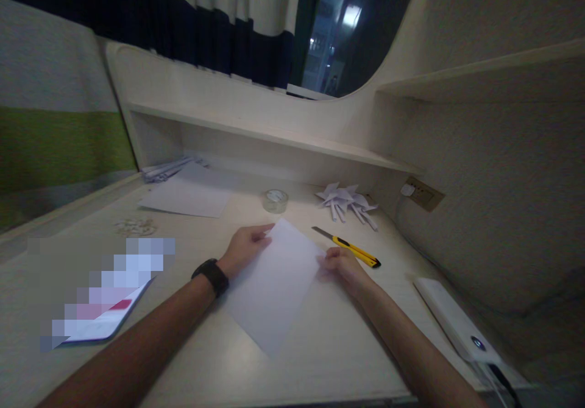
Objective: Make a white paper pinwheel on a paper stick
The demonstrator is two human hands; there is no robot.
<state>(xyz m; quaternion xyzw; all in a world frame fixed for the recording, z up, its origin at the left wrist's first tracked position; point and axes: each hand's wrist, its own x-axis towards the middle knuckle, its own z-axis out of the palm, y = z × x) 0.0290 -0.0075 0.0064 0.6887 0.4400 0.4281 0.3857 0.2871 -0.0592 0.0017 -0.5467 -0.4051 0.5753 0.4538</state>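
A white sheet of paper (pixel 274 286) lies skewed on the pale desk (pixel 347 347) in front of me. My left hand (pixel 244 246), with a black band on its wrist, pinches the sheet's far left edge near the top corner. At the right edge of the sheet, my right hand (pixel 342 268) grips the paper with curled fingers. A yellow utility knife (pixel 350 248) with its blade out lies just beyond my right hand.
A roll of clear tape (pixel 275 200) and folded paper shapes (pixel 350 202) sit toward the back. Another sheet (pixel 189 196) and a paper stack (pixel 167 168) lie at far left. A phone (pixel 105 326) rests left, a white power bank (pixel 452 320) right.
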